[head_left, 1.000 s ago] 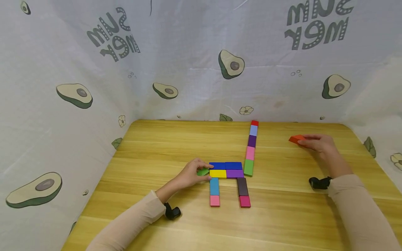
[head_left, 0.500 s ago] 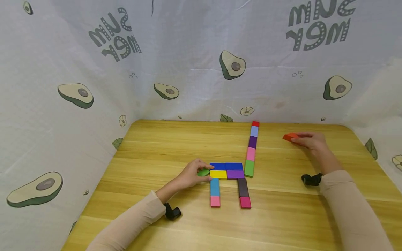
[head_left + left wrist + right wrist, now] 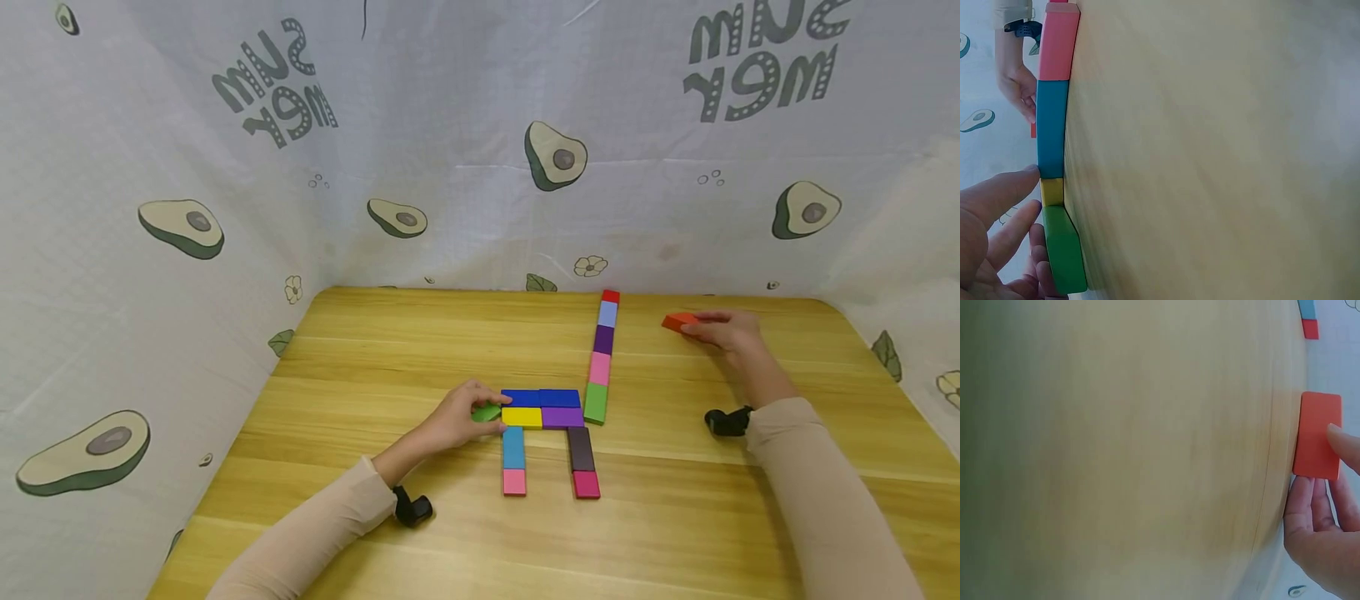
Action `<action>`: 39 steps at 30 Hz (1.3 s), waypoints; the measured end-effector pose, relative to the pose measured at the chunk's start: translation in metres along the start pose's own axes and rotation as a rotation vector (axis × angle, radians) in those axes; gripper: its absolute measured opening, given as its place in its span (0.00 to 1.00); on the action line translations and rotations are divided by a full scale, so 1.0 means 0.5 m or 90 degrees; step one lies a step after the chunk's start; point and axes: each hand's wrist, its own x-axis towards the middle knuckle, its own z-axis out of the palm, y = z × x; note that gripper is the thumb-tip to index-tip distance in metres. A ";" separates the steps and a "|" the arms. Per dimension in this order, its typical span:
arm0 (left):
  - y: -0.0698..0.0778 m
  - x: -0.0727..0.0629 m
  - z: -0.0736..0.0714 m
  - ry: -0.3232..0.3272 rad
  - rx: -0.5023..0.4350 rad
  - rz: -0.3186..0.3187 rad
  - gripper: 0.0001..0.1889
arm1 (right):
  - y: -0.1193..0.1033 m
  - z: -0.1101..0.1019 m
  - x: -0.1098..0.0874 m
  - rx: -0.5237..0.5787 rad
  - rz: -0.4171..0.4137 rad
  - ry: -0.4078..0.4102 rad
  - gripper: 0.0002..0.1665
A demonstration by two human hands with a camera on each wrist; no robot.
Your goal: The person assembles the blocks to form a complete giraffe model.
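Observation:
My left hand (image 3: pixel 456 415) curls round a green wooden block (image 3: pixel 486 413) at the left end of a flat block figure. Its thumb and forefinger tips sit at the corners of the dark blue block (image 3: pixel 520 398) and yellow block (image 3: pixel 521 417). In the left wrist view, that green block (image 3: pixel 1065 250) stands against the yellow one, with fingers behind it. At the back right, my right hand (image 3: pixel 729 330) pinches an orange-red block (image 3: pixel 678 322) between thumb and fingers. The right wrist view shows the orange-red block's (image 3: pixel 1319 434) broad rectangular face, thumb on its edge.
A purple block (image 3: pixel 562 417) continues the body row. Below hang two legs: light blue (image 3: pixel 513 447) over pink, and dark brown (image 3: pixel 581 448) over crimson. A slanted column of several blocks rises at right, topped by a red block (image 3: pixel 611 296). A patterned curtain (image 3: pixel 480 208) borders the wooden table.
My right hand has moved left and slightly back with the orange-red block, closer to the slanted column. The left hand stays at the green block.

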 end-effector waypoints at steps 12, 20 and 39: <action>0.001 -0.001 -0.002 0.000 -0.006 -0.004 0.19 | -0.016 0.038 0.007 0.020 -0.025 -0.008 0.26; 0.002 0.000 0.000 0.002 -0.005 -0.007 0.19 | -0.026 0.066 0.011 -0.031 -0.041 -0.005 0.35; 0.001 0.001 0.002 0.006 0.009 0.000 0.19 | -0.041 0.109 0.043 -0.014 -0.048 0.036 0.27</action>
